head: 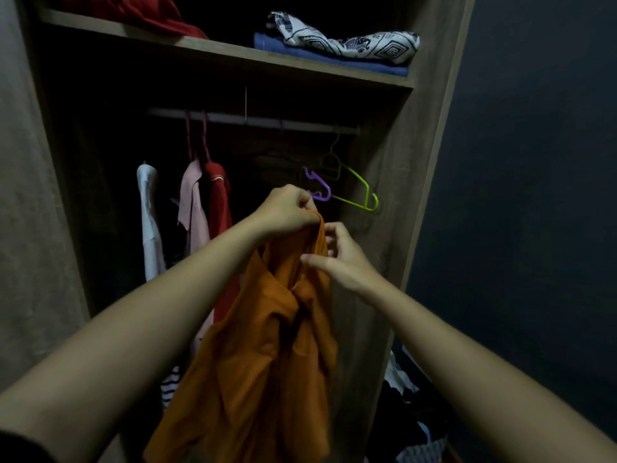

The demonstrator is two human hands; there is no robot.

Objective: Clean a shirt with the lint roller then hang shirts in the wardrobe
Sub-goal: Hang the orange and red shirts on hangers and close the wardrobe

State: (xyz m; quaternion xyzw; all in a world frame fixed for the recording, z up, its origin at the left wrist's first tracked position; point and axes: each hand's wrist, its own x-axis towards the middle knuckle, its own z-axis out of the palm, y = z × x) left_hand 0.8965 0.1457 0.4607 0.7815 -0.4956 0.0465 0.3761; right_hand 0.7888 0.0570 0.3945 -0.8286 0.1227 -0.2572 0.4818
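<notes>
Head view: left hand (287, 208) is closed, pinching the top edge of the orange shirt (267, 345). Right hand (344, 259) grips the same fold just below, thumb in front and fingertips partly hidden by cloth. The shirt hangs bunched in front of the open wardrobe (410, 195), hem cut off at the bottom. Purple hanger (319, 188) is just behind the left hand; can't tell if it touches hand or shirt. Green hanger (360, 192) hangs from the rail (253, 120), which is dim. White shirt (148, 212), pink shirt (193, 202) and red shirt (218, 195) hang at left, lower parts lost in the dark.
</notes>
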